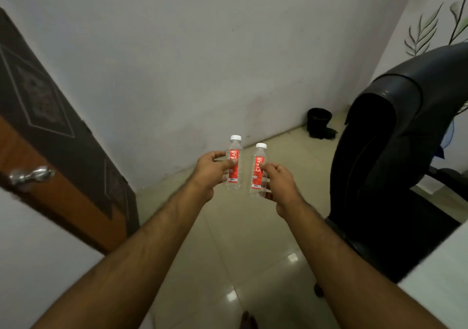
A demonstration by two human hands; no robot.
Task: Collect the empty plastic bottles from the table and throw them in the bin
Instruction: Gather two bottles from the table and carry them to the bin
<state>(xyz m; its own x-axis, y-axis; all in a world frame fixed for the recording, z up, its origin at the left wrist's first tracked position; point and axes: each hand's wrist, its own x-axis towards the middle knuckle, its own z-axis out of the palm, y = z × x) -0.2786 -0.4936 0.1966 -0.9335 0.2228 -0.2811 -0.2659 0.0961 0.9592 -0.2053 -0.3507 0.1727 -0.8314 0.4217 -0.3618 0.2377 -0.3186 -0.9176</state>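
I hold two small clear plastic bottles with red labels and white caps upright in front of me, above the tiled floor. My left hand [211, 170] grips the left bottle [234, 163] around its middle. My right hand [281, 184] grips the right bottle [258, 170] the same way. The two bottles stand a small gap apart and do not touch. A small black bin-like container [319, 122] sits on the floor in the far corner, by the wall.
A black office chair [395, 156] stands at the right, close to my right arm. A brown wooden door [50, 136] with a metal handle [31, 175] is at the left. A white surface edge [435, 275] shows at the lower right. Pale floor tiles [228, 240] lie ahead.
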